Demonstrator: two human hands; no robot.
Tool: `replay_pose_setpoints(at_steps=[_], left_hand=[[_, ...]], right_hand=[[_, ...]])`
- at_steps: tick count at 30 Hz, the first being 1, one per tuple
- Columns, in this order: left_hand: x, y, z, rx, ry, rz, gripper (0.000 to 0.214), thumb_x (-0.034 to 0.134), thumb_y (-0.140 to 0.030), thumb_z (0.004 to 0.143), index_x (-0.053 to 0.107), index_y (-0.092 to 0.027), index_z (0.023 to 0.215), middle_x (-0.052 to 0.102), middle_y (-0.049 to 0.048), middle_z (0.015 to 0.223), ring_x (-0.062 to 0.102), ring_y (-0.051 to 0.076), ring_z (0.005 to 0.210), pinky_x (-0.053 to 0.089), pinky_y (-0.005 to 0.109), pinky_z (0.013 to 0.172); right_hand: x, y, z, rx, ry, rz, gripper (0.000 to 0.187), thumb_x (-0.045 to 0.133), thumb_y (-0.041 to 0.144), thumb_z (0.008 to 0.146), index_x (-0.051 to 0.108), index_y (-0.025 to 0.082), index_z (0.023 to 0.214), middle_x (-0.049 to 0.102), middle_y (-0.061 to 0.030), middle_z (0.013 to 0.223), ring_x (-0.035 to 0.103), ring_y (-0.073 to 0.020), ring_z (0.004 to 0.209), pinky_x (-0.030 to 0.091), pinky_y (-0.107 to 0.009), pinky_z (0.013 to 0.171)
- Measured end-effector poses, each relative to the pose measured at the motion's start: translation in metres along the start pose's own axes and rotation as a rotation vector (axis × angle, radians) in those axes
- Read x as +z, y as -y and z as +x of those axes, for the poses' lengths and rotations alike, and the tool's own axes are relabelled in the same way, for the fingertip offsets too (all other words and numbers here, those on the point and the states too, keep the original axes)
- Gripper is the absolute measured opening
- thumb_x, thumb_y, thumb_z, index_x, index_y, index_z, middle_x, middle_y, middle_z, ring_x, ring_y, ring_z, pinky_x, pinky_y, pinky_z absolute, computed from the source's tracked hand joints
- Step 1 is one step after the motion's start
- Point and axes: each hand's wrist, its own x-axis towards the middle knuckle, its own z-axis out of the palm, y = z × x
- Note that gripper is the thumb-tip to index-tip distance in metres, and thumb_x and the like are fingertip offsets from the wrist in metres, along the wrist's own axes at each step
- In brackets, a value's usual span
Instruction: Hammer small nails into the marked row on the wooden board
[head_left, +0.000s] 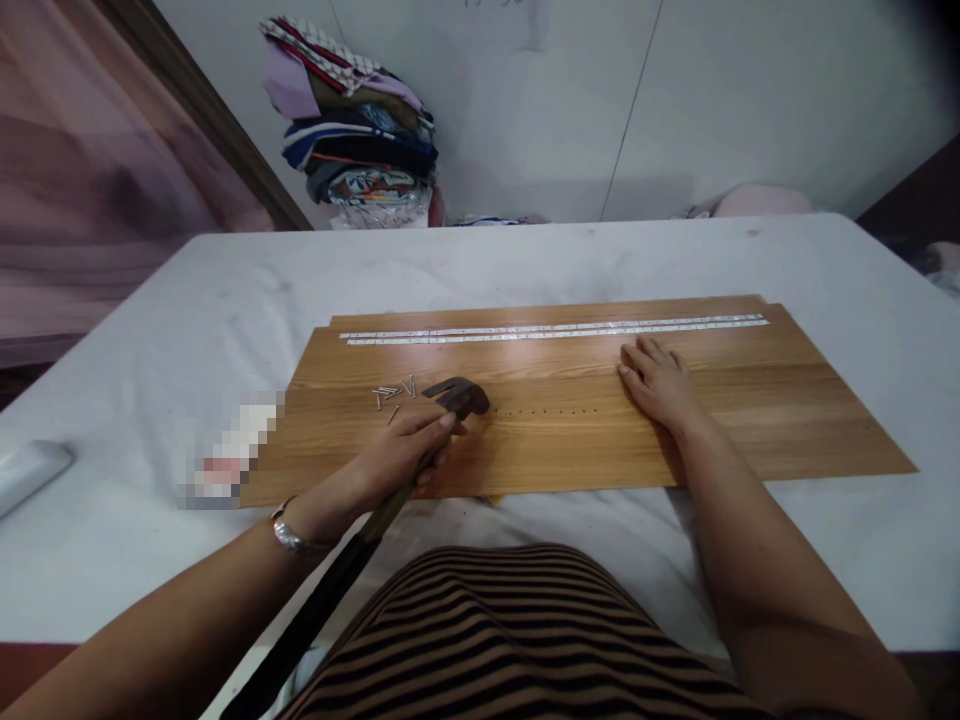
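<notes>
My left hand (421, 440) is wrapped round the upper handle of a claw hammer (461, 393), close below its head. The black grip runs back toward my body. The hammer head is over a wooden board (787, 430), and whether it touches the wood I cannot tell. Several loose nails (386, 392) lie on the board just left of the hammer head. A row of small dark dots (545, 411) runs rightward from the head. Resting on the board's right part, my right hand (658, 385) has its fingers spread and holds nothing.
Two white measuring strips (555, 331) lie along the board's far side. Under the board is a table with a white cover (525, 265). A blurred-out item (236, 455) sits by the board's left edge. Folded clothes (360, 130) are stacked behind the table.
</notes>
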Motion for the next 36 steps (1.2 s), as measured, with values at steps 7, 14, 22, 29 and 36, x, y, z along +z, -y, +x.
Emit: replay_pose_setpoints(at_steps=[7, 14, 22, 29, 36], left_hand=[[0.0011, 0.0019, 0.0044, 0.022, -0.002, 0.052, 0.043, 0.051, -0.056, 0.087, 0.061, -0.015, 0.095, 0.048, -0.0036, 0.059, 0.041, 0.005, 0.039, 0.030, 0.017, 0.035], [-0.0014, -0.0004, 0.0059, 0.010, -0.022, 0.028, 0.042, 0.051, -0.055, 0.087, 0.060, -0.015, 0.097, 0.048, -0.0040, 0.059, 0.039, 0.006, 0.038, 0.033, 0.018, 0.035], [0.0002, -0.0013, 0.0003, 0.001, -0.016, 0.017, 0.046, 0.054, -0.058, 0.084, 0.060, -0.014, 0.098, 0.047, -0.0042, 0.060, 0.039, 0.005, 0.039, 0.029, 0.016, 0.036], [0.0037, -0.0006, 0.0039, 0.033, -0.025, 0.051, 0.045, 0.055, -0.058, 0.083, 0.060, -0.014, 0.095, 0.048, -0.0041, 0.059, 0.040, 0.006, 0.039, 0.030, 0.017, 0.035], [0.0004, -0.0020, 0.0005, 0.043, -0.059, 0.018, 0.045, 0.056, -0.058, 0.082, 0.059, -0.014, 0.095, 0.047, -0.0045, 0.059, 0.040, 0.006, 0.040, 0.031, 0.017, 0.036]], right_hand=[[-0.0002, -0.0003, -0.0003, -0.020, -0.010, 0.026, 0.045, 0.034, 0.040, 0.095, 0.060, 0.019, 0.126, 0.050, -0.0177, 0.142, 0.042, -0.0339, 0.133, 0.032, -0.058, 0.104], [0.0000, -0.0003, -0.0007, -0.014, -0.025, 0.054, 0.045, 0.036, 0.040, 0.094, 0.058, 0.022, 0.129, 0.050, -0.0162, 0.142, 0.041, -0.0354, 0.133, 0.031, -0.060, 0.104], [-0.0019, 0.0013, 0.0000, -0.009, 0.000, 0.012, 0.045, 0.034, 0.041, 0.095, 0.060, 0.020, 0.125, 0.050, -0.0170, 0.142, 0.041, -0.0327, 0.133, 0.031, -0.057, 0.105], [-0.0010, 0.0013, -0.0007, -0.019, -0.012, 0.004, 0.045, 0.035, 0.040, 0.095, 0.060, 0.018, 0.125, 0.051, -0.0184, 0.141, 0.043, -0.0339, 0.132, 0.032, -0.057, 0.104], [0.0013, 0.0009, -0.0011, -0.014, -0.030, 0.007, 0.045, 0.034, 0.039, 0.095, 0.060, 0.019, 0.125, 0.051, -0.0175, 0.141, 0.043, -0.0343, 0.132, 0.033, -0.058, 0.103]])
